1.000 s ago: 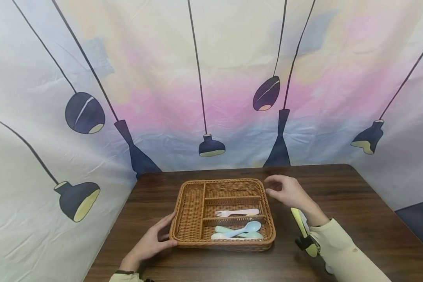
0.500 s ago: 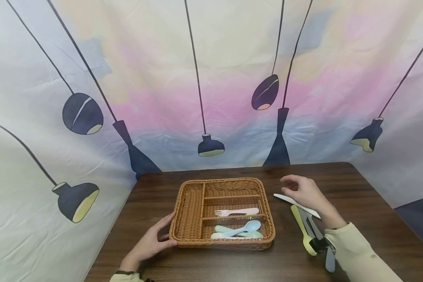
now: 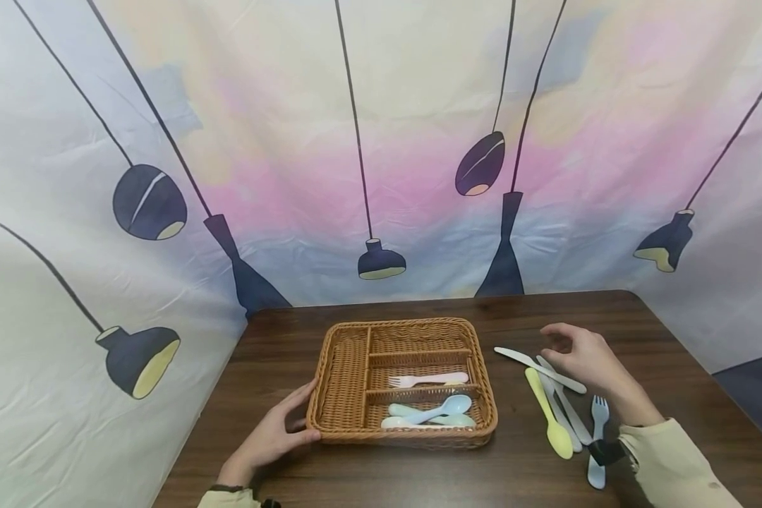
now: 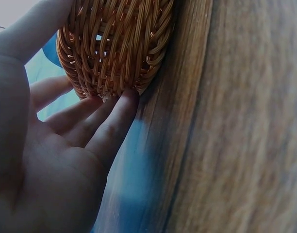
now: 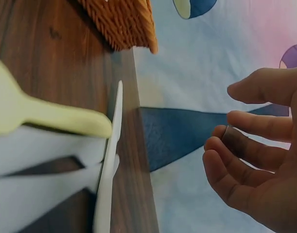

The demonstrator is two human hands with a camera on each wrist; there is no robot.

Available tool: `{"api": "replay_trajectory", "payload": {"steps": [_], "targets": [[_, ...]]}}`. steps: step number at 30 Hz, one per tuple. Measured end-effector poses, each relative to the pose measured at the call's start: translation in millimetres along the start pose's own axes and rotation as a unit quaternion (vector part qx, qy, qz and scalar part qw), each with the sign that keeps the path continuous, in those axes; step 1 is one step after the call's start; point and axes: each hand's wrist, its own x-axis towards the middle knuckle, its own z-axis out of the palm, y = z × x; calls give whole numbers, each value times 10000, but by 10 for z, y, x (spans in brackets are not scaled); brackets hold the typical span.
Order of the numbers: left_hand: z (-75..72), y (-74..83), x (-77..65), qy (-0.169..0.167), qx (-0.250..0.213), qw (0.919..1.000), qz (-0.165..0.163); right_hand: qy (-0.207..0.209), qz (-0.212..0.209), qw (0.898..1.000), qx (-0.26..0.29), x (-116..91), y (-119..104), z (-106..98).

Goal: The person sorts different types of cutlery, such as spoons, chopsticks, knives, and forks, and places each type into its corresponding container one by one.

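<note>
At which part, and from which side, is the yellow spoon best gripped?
Probably pinch the yellow spoon mid-handle, where it is narrow, the right hand coming from above. Its bowl lies toward the person; the white knife crowds its far end and grey cutlery its right, while its left borders bare table.

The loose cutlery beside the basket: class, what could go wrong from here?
The white knife lies across a grey knife, so lifting the grey one could drag the white along.
In the head view, the dark wristband below the right hand covers part of the light blue fork; lowering that arm might knock it.
The left hand touches the basket's side, so a push could perhaps slide it.
</note>
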Motion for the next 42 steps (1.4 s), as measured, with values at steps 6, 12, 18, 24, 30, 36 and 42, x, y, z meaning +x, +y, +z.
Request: {"api": "replay_trajectory", "payload": {"steps": [6,12,18,24,30,36,42], "targets": [[2,1,-10,59,0,10000,-7,-288,51,9988,-388,-42,139,-31],[12,-16,-2,46,-83,9999,57,-284,168,9969,-712,-117,256,-41],[21,-14,9,21,-134,9999,70,-113,269,9959,-855,-178,349,-59],[15,-12,5,44,-91,9999,70,-264,383,9944,-946,-209,422,-61],[12,-11,2,43,-55,10000,19,-353,499,9925,-1059,-258,496,-51],[6,-11,2,7,-25,10000,-3,-220,753,9916,-1028,-351,543,-11],[6,-19,-6,27,-3,10000,-49,140,829,9916,-978,-440,575,82]]}}
